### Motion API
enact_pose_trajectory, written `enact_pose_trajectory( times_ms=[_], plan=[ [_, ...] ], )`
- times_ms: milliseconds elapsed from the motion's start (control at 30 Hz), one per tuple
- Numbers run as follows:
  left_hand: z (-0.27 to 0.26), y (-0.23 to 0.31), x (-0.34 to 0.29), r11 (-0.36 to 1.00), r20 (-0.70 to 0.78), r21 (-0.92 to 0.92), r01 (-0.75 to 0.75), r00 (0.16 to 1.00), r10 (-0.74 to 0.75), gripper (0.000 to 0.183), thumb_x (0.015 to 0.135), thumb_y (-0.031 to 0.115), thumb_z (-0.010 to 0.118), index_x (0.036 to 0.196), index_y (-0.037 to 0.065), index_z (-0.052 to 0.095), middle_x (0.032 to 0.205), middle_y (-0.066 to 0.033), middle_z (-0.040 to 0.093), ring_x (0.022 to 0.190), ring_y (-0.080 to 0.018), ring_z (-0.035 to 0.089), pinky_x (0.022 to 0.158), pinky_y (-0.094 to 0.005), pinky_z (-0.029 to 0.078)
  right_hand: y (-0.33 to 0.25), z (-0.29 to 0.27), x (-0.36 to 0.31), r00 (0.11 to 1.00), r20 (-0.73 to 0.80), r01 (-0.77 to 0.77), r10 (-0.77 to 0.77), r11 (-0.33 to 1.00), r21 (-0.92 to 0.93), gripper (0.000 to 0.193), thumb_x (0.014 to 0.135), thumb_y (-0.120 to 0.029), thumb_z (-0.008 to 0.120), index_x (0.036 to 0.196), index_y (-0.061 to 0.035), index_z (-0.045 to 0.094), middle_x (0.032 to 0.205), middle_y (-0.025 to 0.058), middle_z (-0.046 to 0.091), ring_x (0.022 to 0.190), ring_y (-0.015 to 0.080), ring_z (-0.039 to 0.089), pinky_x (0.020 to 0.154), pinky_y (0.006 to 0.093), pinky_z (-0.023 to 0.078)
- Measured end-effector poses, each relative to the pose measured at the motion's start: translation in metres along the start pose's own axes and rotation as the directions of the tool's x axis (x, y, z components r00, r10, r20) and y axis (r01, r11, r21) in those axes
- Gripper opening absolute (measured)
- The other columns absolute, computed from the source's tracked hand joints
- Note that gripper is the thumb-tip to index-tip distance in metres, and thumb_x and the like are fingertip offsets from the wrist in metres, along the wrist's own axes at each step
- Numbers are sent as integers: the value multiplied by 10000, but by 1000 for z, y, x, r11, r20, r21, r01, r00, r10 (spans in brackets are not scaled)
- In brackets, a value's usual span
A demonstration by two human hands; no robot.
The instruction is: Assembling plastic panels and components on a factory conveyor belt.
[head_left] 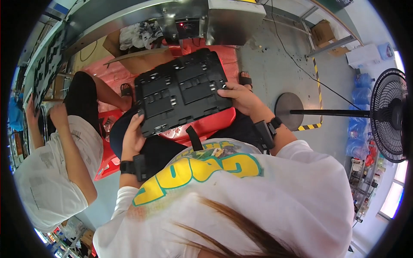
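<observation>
A broad black moulded plastic panel point(183, 90), with clips, ribs and small pale metal pieces on its face, is held tilted above my lap. My left hand point(134, 134) grips its lower left edge, thumb on top and the other fingers partly hidden. At its right edge my right hand point(241, 98) holds on, with the thumb over the face and the fingers underneath. Dark bands with black boxes sit on both my wrists. Under the panel shows a red plastic stool point(217, 124).
A co-worker in a white shirt point(56, 172) sits close at my left, holding another dark panel point(47, 69). Ahead runs a metal bench with a steel box point(234, 21); beneath it stands an open carton point(142, 60). A black fan point(389, 114) stands at the right.
</observation>
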State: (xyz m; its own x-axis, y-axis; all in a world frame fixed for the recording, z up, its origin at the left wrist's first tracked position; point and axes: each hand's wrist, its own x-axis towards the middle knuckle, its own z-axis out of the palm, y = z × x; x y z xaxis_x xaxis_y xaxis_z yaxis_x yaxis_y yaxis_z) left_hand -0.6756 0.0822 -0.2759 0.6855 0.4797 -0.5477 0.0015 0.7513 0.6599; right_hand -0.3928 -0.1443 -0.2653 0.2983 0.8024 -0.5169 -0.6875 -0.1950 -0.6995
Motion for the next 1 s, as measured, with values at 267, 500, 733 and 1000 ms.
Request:
enact_pose_trajectory(
  times_ms=[267, 500, 733, 1000],
  plan=[
    [-31, 24, -38, 984, -75, -117, -134, 989, 125, 367, 901, 148, 513, 1248, 59, 432, 1179, -84, 544, 1050, -226, 553, 897, -364, 462, -40, 53, 0, 943, 330, 38, 37, 975, -217, 434, 892, -275, 516, 1252, -45, 438, 968, 54, 557, 835, 141, 555, 717, 264, 492],
    [-82, 30, -52, 942, -173, -227, -246, 962, 210, 310, 908, 191, 510, 1167, 19, 506, 1154, -130, 569, 1052, -252, 557, 926, -388, 445, -19, -9, 20, 817, 189, 352, -544, 212, -911, 386, 830, -254, 566, 1173, -78, 544, 975, 84, 606, 845, 241, 590, 706, 367, 478],
    [-106, 41, -74, 934, -238, -163, -318, 931, 275, 372, 902, 177, 518, 1229, 12, 450, 1191, -118, 546, 1074, -253, 544, 939, -385, 435, 52, -9, 4, 672, 658, 310, -339, -678, -666, 390, 761, -171, 559, 1131, -49, 541, 1199, 74, 516, 1067, 223, 512, 840, 404, 413],
    [-122, 23, -90, 871, -263, -318, -374, 918, 298, 407, 905, 174, 511, 1266, 5, 427, 1279, -155, 474, 1159, -288, 482, 994, -422, 384, 38, 45, 42, 705, 629, 429, -327, -511, -745, 307, 747, -147, 526, 1031, -39, 567, 961, 60, 558, 892, 221, 535, 726, 380, 389]
  ],
)
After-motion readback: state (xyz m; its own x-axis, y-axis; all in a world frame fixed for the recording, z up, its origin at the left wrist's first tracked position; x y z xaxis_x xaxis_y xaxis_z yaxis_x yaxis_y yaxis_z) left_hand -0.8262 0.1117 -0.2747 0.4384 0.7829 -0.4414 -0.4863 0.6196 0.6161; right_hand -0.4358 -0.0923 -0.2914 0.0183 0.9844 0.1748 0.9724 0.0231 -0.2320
